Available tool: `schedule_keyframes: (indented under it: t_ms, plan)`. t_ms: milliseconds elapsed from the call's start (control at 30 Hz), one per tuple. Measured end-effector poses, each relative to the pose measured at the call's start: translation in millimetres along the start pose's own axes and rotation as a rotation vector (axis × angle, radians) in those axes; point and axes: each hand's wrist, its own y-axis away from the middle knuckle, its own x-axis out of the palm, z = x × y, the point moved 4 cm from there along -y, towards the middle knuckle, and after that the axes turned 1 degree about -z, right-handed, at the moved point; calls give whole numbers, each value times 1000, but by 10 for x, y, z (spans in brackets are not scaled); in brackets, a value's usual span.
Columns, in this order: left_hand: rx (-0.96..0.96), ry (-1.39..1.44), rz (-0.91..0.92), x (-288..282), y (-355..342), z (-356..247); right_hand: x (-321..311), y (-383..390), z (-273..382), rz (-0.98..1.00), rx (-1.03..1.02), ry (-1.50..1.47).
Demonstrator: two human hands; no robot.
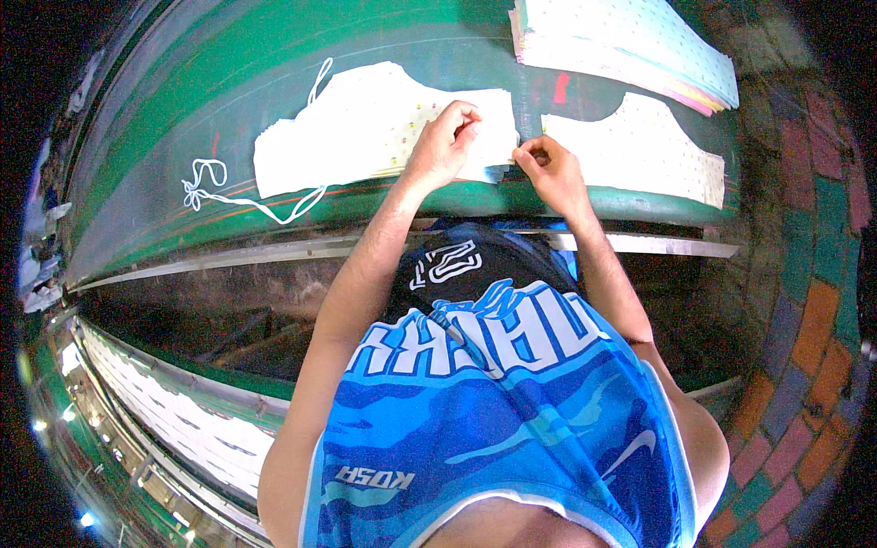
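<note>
A stack of cut white fabric pieces [338,137] with small printed dots lies on the green table in front of me. My left hand [444,146] rests over its right part, fingers curled and thumb against the forefinger; whatever is between them is too small to make out. At the stack's right edge, my right hand [551,175] pinches the fabric near the corner with thumb and forefinger. A thin white cord [219,196] runs out from under the stack and lies in loops on the left.
Right of my right hand lies another pale fabric stack [639,142]. A thicker stack with coloured layers [630,46] sits at the far right. A small red mark [561,88] is on the green table [420,55]. Coloured paving [804,365] covers the floor at right.
</note>
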Motion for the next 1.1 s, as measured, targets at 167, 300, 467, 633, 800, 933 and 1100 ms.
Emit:
schedule_keyframes:
  t_ms: [167, 300, 467, 633, 800, 933, 1100]
  plan:
    - [93, -81, 160, -61, -116, 8, -42, 24, 367, -45, -562, 294]
    - [46, -169, 231, -102, -178, -345, 67, -60, 318, 64, -664, 413]
    - [-21, -49, 134, -67, -142, -260, 1, -94, 333, 84, -585, 399]
    - [176, -298, 60, -105, -104, -290, -27, -104, 471, 109, -652, 434]
    - [8, 113, 59, -51, -69, -5, 17, -183, 469, 183, -727, 492]
    - [9, 367, 47, -99, -81, 159, -51, -215, 510, 183, -765, 467]
    - [-42, 351, 69, -120, -69, 157, -96, -223, 505, 282, -743, 556]
